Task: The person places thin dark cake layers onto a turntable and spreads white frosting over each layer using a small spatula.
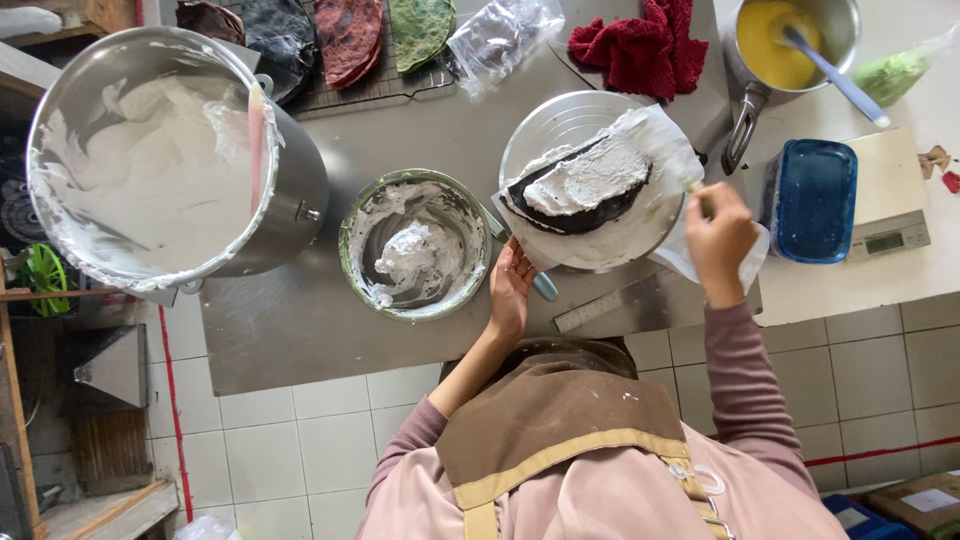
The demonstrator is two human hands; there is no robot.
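Between the two hands sits a round white turntable plate (560, 130) carrying a folded dark crepe (575, 205) heaped with white cream — roughly half its top looks covered, the dark rim still bare. Her left hand (510, 285) rests open-fingered against the plate's near edge; the right hand (720, 240) is closed on a slim spatula handle (697, 195). Left of the left hand stands a small cream-smeared metal bowl (415, 245), beyond it a large steel mixing bowl (150, 150) — plenty of cream left.
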